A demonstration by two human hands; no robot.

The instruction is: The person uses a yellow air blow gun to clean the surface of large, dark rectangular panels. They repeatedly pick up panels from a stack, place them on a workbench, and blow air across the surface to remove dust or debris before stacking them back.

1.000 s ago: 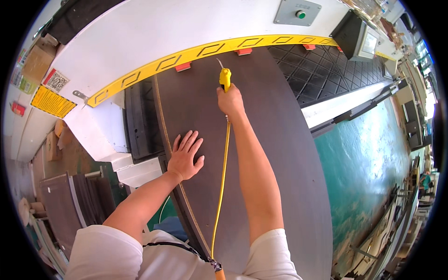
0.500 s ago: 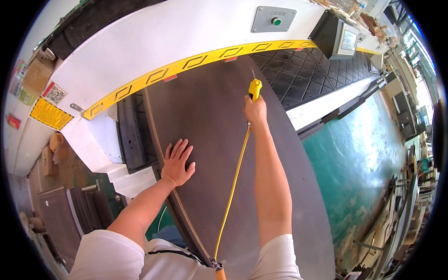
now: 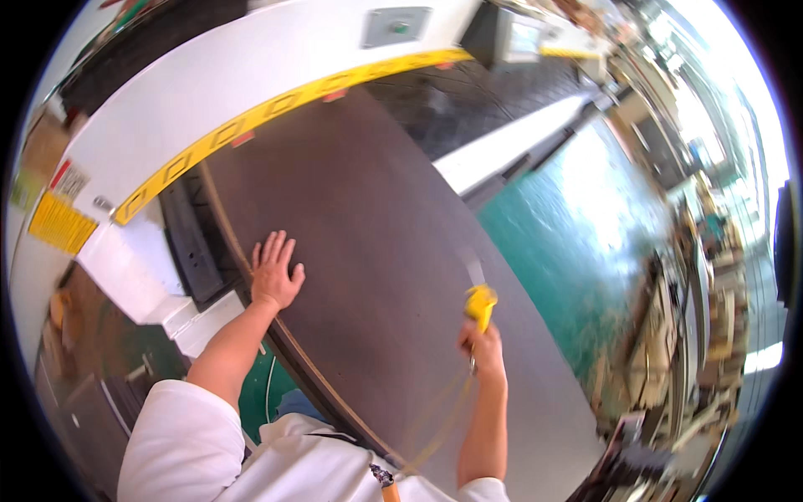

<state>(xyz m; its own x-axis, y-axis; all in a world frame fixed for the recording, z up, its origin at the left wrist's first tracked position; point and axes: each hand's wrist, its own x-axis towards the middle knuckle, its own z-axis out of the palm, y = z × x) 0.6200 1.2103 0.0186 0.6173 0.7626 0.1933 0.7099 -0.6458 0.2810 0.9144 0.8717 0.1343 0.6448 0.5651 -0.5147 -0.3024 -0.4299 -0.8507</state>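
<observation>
My left hand [image 3: 276,272] lies flat on a large dark brown board [image 3: 351,217], close to its left edge, fingers spread. My right hand [image 3: 487,347] is closed around the grip of a yellow air blow gun [image 3: 480,308]. The gun is held over the right part of the board, its thin nozzle angled away from me and blurred by motion. A yellow hose [image 3: 447,422], also blurred, runs from the bottom of the grip back toward my body.
A white machine beam [image 3: 251,75] with yellow striped tape [image 3: 276,105] crosses above the board's far end, carrying a green button [image 3: 400,28]. Right of the board are a black machine bed [image 3: 468,105], green floor [image 3: 535,226] and wood offcuts [image 3: 648,343]. More boards [image 3: 96,418] stand lower left.
My right hand has drawn the blow gun back from the board's far part toward me and its right side. My left hand stays flat on the board. The view has turned to the right.
</observation>
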